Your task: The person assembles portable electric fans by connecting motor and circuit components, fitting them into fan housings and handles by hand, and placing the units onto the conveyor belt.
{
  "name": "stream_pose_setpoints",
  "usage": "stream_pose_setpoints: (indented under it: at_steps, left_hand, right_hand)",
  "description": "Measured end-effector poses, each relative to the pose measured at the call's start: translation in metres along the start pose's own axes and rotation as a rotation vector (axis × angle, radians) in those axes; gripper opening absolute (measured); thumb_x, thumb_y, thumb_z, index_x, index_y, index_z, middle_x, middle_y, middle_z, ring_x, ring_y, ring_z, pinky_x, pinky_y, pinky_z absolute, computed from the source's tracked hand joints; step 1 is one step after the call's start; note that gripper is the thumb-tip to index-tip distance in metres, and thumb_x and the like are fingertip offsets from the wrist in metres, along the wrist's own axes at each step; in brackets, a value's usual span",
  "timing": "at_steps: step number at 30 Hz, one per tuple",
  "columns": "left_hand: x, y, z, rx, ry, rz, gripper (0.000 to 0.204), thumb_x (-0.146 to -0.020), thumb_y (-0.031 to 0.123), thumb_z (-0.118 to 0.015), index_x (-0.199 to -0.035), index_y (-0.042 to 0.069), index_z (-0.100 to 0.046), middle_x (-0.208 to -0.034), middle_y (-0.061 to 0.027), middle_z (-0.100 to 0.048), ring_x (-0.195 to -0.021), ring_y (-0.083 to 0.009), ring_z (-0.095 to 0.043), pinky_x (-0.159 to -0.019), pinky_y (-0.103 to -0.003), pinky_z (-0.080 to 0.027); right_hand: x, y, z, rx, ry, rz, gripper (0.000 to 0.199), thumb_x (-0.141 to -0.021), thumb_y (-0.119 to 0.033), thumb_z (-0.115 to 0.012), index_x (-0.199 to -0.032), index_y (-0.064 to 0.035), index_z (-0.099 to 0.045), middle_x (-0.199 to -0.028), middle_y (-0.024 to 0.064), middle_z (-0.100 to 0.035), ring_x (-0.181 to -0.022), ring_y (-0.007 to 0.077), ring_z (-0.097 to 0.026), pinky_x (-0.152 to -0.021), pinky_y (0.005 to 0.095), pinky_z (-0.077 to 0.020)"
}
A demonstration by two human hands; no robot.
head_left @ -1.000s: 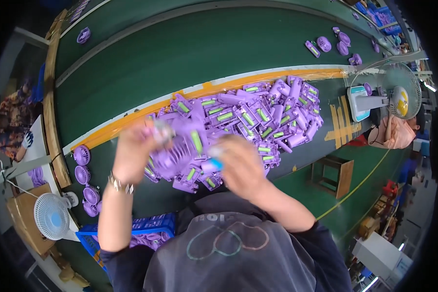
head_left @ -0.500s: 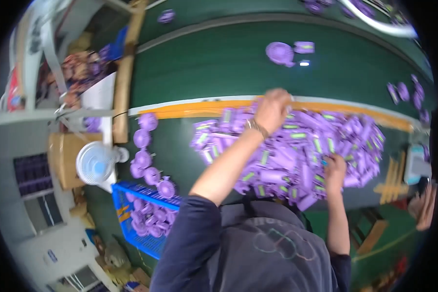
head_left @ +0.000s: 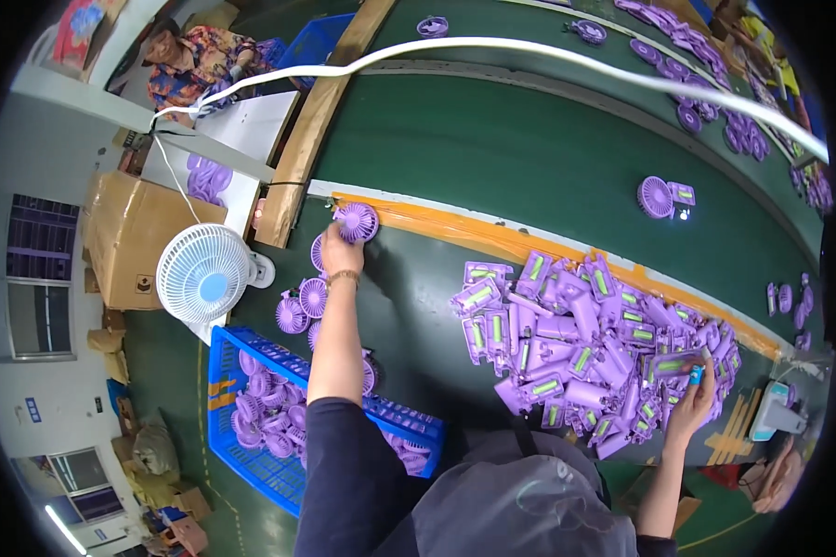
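Observation:
My left hand [head_left: 343, 251] is at the far left of the bench, its fingers closed on the edge of a round purple fan head [head_left: 358, 222]. More fan heads [head_left: 314, 297] lie in a row beside and below that wrist, partly hidden by the forearm. Over the right side of a big heap of purple handle housings [head_left: 576, 348], many showing a green cell, my right hand [head_left: 693, 401] grips one purple handle housing [head_left: 675, 364]. A blue wrap covers one of its fingertips.
A blue crate [head_left: 255, 473] of fan heads stands at lower left, near a white desk fan [head_left: 202, 276]. Beyond the orange-taped ledge [head_left: 455, 234], a green conveyor [head_left: 492, 148] carries purple parts. A white cable [head_left: 529, 54] crosses above. A co-worker [head_left: 200, 70] sits at upper left.
My left hand has moved from above the heap to the fan heads at left and taken hold of one. My right hand has lifted a handle housing. The view has turned and shifted left.

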State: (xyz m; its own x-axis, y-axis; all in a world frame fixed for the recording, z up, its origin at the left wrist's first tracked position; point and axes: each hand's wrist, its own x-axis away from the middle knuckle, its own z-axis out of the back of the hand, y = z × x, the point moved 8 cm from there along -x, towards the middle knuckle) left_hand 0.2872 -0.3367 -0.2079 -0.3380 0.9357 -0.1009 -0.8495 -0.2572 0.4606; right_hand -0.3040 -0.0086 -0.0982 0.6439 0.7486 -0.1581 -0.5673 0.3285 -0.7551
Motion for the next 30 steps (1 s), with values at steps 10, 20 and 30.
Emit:
stream_pose_setpoints:
  at_steps: [10,20,30]
  left_hand:
    - [0.126,0.056,-0.034,-0.014,-0.225,-0.456,0.041,-0.072,0.032,-0.064,-0.102,0.007,-0.051,-0.12,-0.0101,-0.046,-0.123,-0.0305,-0.034,-0.101,-0.052,-0.021]
    - [0.127,0.063,-0.024,0.045,-0.182,-0.301,0.033,-0.065,0.009,-0.066,-0.096,0.011,-0.056,-0.101,-0.0087,-0.055,-0.098,-0.0276,-0.05,-0.089,-0.041,-0.037]
    - [0.156,0.092,-0.009,0.588,-0.496,-0.164,0.009,-0.08,0.007,-0.057,-0.089,0.005,-0.059,-0.082,-0.0134,-0.064,-0.072,-0.0262,-0.063,-0.065,-0.035,-0.049]
  right_hand:
    - [0.042,-0.093,-0.091,-0.307,-0.402,-0.155,0.013,-0.088,-0.003,-0.048,-0.099,0.002,-0.053,-0.078,0.0062,-0.058,-0.072,0.0116,-0.056,-0.067,0.0243,-0.0448]
    - [0.081,-0.149,-0.145,-0.219,-0.744,-0.101,0.018,-0.079,0.008,-0.052,-0.094,0.0017,-0.058,-0.087,0.0102,-0.06,-0.08,0.0171,-0.058,-0.073,0.0264,-0.044]
    - [0.104,-0.132,-0.117,-0.469,-0.737,-0.249,0.014,-0.083,0.003,-0.051,-0.096,0.0005,-0.056,-0.082,0.0074,-0.062,-0.076,0.013,-0.058,-0.069,0.0252,-0.0458]
